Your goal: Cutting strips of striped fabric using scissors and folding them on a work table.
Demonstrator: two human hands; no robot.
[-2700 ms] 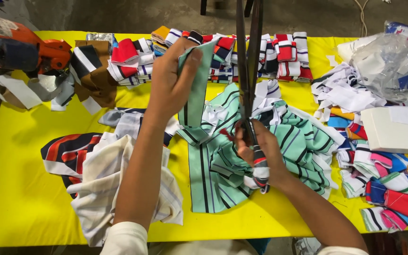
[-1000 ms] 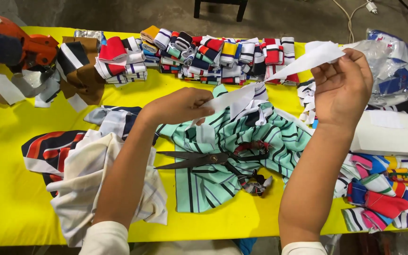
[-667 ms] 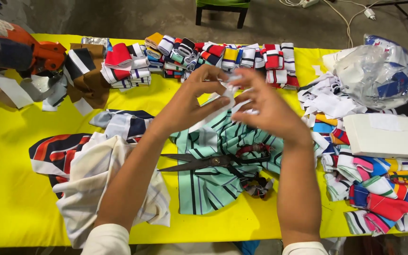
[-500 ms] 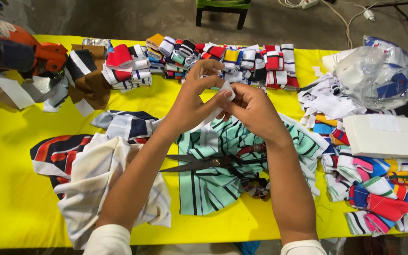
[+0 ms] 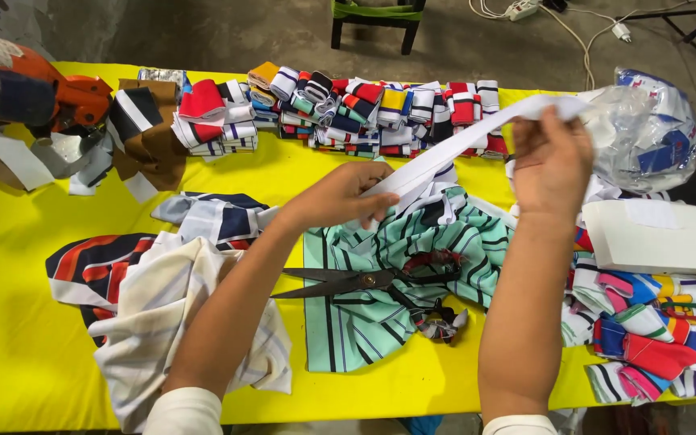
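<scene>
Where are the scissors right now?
The scissors lie open on the green striped cloth at the table's middle, between the person's forearms, untouched.

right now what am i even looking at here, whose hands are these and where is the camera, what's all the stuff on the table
The camera sits on a person's head and looks down, so the two bare arms reaching up from the bottom edge are that person's own. The left hand and the right hand each pinch an end of a long white fabric strip, stretched taut between them above the yellow table. Under it lies a mint-green striped cloth with black-handled scissors resting on top, blades apart. Rows of folded striped knit collars line the far edge, more pile up at the right, and a clear plastic bag sits in the far right corner.
</scene>
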